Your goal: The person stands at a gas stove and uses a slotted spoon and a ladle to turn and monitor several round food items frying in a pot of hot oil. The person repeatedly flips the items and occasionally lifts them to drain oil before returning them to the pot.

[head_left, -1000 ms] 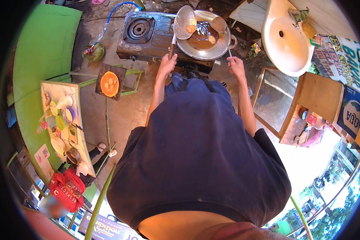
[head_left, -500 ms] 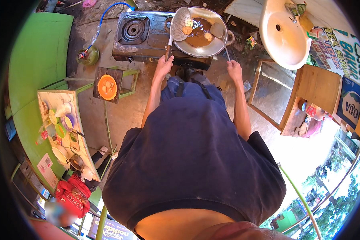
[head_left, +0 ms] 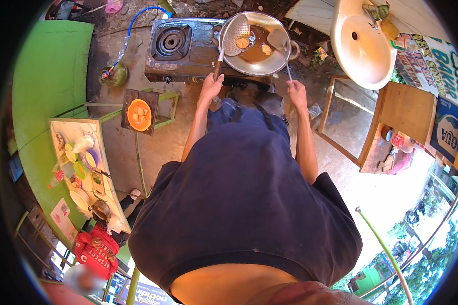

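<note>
Skimmer (head_left: 232,33) and turner (head_left: 277,39) lean inward over the pan (head_left: 239,64)

In the head view, the hands are apart, one to each side of the pan's near rim. The left hand (head_left: 211,88) is closed round the skimmer's handle; the right hand (head_left: 296,94) grips the turner's thin one. The pan lies forward of both, with brown oil (head_left: 254,55) at its middle.

The skimmer's long axis runs forward and slightly right from the left hand, the turner's forward and slightly left from the right — so the two heads face each other. One fried piece (head_left: 242,42) shows at the skimmer's right part; whether it rests fully on the metal I cannot tell. The loose piece (head_left: 266,49) sits between the heads, just beside the turner's and nearer the right hand.

The pan's raised rim bounds both tools, leaving a strip of oil between their heads. Left of the left hand, toward the body and well apart, an orange bowl (head_left: 131,117) sits on a stool (head_left: 154,99). Right of the right hand stands a wooden frame (head_left: 327,103) — with a sink (head_left: 372,63) farther forward.
</note>
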`<control>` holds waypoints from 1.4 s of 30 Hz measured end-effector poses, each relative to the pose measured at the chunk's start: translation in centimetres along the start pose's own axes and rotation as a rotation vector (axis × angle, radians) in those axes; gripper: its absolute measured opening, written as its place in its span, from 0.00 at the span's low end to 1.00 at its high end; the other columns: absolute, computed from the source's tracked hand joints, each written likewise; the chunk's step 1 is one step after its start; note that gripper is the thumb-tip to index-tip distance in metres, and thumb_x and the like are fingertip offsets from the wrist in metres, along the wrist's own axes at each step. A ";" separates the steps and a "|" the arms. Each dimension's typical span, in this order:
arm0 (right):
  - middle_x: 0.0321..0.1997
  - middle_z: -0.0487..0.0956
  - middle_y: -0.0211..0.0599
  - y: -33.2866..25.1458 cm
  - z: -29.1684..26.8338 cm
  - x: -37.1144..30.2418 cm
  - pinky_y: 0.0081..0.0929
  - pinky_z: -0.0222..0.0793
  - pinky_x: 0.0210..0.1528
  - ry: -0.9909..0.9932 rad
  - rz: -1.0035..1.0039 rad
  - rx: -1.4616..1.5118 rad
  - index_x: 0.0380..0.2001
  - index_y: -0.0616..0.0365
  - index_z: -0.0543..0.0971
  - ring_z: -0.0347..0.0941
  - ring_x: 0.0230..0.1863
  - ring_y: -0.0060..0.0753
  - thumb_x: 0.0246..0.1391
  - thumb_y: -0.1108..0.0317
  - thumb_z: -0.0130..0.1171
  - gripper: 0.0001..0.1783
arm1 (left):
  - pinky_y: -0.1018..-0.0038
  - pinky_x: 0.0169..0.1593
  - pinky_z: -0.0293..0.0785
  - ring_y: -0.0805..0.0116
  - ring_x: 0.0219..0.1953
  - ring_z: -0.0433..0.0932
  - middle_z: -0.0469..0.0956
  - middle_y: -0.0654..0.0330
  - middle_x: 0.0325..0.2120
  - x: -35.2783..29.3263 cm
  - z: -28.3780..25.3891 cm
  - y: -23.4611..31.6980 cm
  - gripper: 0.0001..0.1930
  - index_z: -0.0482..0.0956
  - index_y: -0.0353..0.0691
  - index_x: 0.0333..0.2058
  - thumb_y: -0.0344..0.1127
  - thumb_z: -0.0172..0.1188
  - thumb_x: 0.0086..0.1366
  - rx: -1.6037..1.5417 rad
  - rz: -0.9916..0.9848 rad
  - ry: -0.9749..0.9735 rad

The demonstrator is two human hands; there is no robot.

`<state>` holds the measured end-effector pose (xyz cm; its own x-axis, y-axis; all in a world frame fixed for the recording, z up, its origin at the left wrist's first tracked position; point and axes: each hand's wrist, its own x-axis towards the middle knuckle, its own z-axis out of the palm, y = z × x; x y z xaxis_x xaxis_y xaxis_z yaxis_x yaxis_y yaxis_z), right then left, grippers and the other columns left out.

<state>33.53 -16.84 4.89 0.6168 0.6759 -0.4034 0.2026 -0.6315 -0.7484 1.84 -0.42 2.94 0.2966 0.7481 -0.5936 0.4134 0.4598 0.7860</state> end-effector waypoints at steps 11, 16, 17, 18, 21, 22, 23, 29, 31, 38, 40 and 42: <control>0.19 0.77 0.34 -0.7 0.5 1.5 0.29 0.67 0.28 -0.132 0.004 0.042 0.35 0.65 0.81 0.72 0.23 0.23 0.63 0.62 0.57 0.15 | 0.55 0.49 0.73 0.40 0.45 0.80 0.80 0.37 0.36 1.5 0.9 1.3 0.24 0.75 0.28 0.46 0.49 0.60 0.67 0.272 0.088 0.077; 0.18 0.73 0.24 0.5 0.7 3.5 0.23 0.61 0.17 -0.133 -0.082 0.000 0.33 0.60 0.80 0.65 0.17 0.18 0.65 0.59 0.54 0.15 | 0.54 0.48 0.72 0.38 0.46 0.79 0.80 0.35 0.37 0.8 1.6 1.4 0.24 0.75 0.28 0.44 0.48 0.60 0.67 0.264 0.115 0.135; 0.18 0.73 0.24 0.2 0.8 3.7 0.23 0.61 0.17 -0.127 -0.078 -0.004 0.33 0.60 0.80 0.65 0.17 0.18 0.65 0.59 0.55 0.15 | 0.54 0.48 0.72 0.38 0.46 0.79 0.80 0.35 0.37 0.6 1.6 1.4 0.24 0.75 0.28 0.44 0.48 0.60 0.67 0.272 0.124 0.141; 0.19 0.73 0.24 -0.1 0.8 3.8 0.23 0.62 0.17 -0.121 -0.075 -0.009 0.33 0.60 0.80 0.66 0.17 0.18 0.65 0.59 0.55 0.15 | 0.54 0.49 0.72 0.37 0.46 0.79 0.79 0.35 0.38 0.4 1.6 1.5 0.24 0.75 0.28 0.44 0.48 0.60 0.67 0.270 0.113 0.141; 0.19 0.78 0.34 -1.0 0.6 3.3 0.30 0.67 0.24 -0.093 -0.004 0.020 0.34 0.64 0.82 0.72 0.19 0.25 0.63 0.61 0.57 0.15 | 0.54 0.49 0.72 0.37 0.46 0.79 0.79 0.34 0.38 0.0 1.3 1.6 0.24 0.74 0.28 0.44 0.48 0.59 0.67 0.271 0.097 0.145; 0.19 0.77 0.33 -1.4 0.8 3.1 0.29 0.66 0.22 -0.108 0.022 0.049 0.35 0.64 0.82 0.72 0.19 0.24 0.63 0.61 0.57 0.14 | 0.53 0.49 0.72 0.36 0.46 0.79 0.79 0.34 0.38 -0.1 1.1 1.6 0.24 0.74 0.28 0.44 0.48 0.59 0.67 0.276 0.103 0.148; 0.19 0.77 0.32 -1.2 0.9 3.3 0.29 0.66 0.21 -0.120 0.049 0.076 0.35 0.63 0.82 0.71 0.18 0.24 0.64 0.61 0.57 0.14 | 0.53 0.48 0.72 0.36 0.46 0.78 0.79 0.34 0.38 -0.2 1.0 1.4 0.23 0.74 0.28 0.44 0.48 0.59 0.67 0.280 0.109 0.148; 0.19 0.72 0.26 0.3 2.1 3.9 0.22 0.60 0.15 -0.229 0.174 0.290 0.39 0.60 0.80 0.64 0.15 0.19 0.65 0.62 0.55 0.12 | 0.52 0.48 0.72 0.36 0.46 0.79 0.79 0.35 0.38 -1.0 0.1 1.6 0.23 0.74 0.28 0.42 0.48 0.59 0.67 0.298 0.107 0.144; 0.19 0.71 0.24 0.3 2.4 3.8 0.21 0.59 0.15 -0.253 0.203 0.342 0.40 0.60 0.79 0.61 0.14 0.17 0.65 0.62 0.54 0.12 | 0.53 0.48 0.72 0.37 0.45 0.79 0.79 0.35 0.37 -1.0 -0.3 1.5 0.23 0.74 0.28 0.42 0.48 0.59 0.67 0.307 0.115 0.137; 0.19 0.71 0.23 -0.7 2.5 2.9 0.21 0.59 0.16 -0.268 0.184 0.308 0.39 0.58 0.80 0.61 0.14 0.16 0.65 0.61 0.54 0.12 | 0.55 0.48 0.72 0.39 0.44 0.79 0.80 0.37 0.37 -0.5 -0.1 0.3 0.23 0.75 0.28 0.43 0.49 0.60 0.67 0.245 0.064 0.107; 0.20 0.72 0.23 -0.8 2.5 2.8 0.21 0.60 0.16 -0.264 0.169 0.268 0.39 0.58 0.80 0.62 0.14 0.17 0.65 0.61 0.55 0.12 | 0.63 0.37 0.71 0.59 0.32 0.76 0.77 0.51 0.27 -0.3 0.2 -0.2 0.21 0.74 0.31 0.41 0.48 0.59 0.68 0.245 0.117 0.133; 0.20 0.73 0.24 -0.6 2.5 2.6 0.22 0.61 0.17 -0.261 0.156 0.220 0.39 0.59 0.81 0.64 0.15 0.18 0.64 0.60 0.55 0.13 | 0.69 0.30 0.69 0.70 0.25 0.73 0.76 0.59 0.23 0.0 0.5 -0.5 0.20 0.74 0.32 0.40 0.48 0.59 0.69 0.231 0.144 0.148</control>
<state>33.11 -13.73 3.02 0.4071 0.6699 -0.6209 -0.0639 -0.6572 -0.7510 2.09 -0.89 2.40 0.2452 0.8670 -0.4337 0.5657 0.2353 0.7903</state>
